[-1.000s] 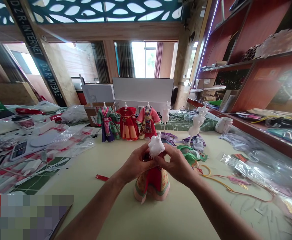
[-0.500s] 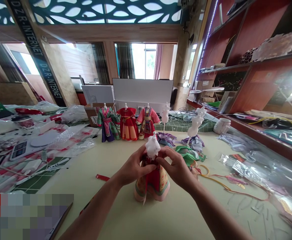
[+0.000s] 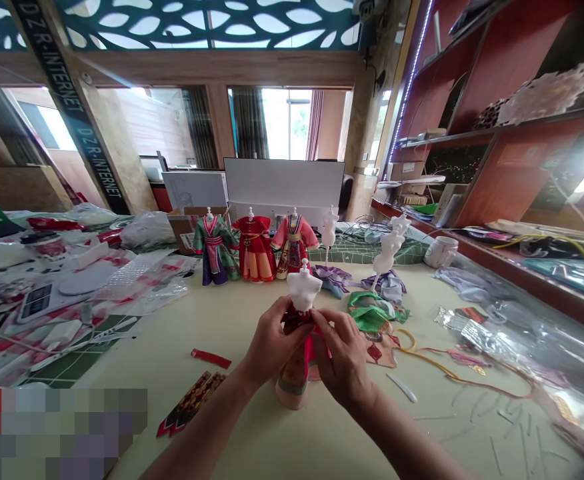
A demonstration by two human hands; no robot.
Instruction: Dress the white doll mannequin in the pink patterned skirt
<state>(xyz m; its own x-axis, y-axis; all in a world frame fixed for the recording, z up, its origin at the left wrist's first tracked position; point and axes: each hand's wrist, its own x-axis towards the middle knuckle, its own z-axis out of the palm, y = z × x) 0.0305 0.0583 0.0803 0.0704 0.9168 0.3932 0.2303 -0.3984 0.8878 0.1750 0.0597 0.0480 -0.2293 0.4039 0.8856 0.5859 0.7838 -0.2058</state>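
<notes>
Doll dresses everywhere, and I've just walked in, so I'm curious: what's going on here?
A person is holding a dress on a white mannequin upright on the table, using both hands. The left hand grips its bodice, and the right hand pinches near the waist. Behind them, three dresses stand in a row on mannequins. A patterned strip lies to the left.

The doll stand (image 3: pixel 303 287) is all white. The little dress (image 3: pixel 297 373) on it is red and pink with a green stripe. The cloth strip (image 3: pixel 187 403) is dark with orange and red zigzags. The far dress (image 3: pixel 216 250) is green and purple.
</notes>
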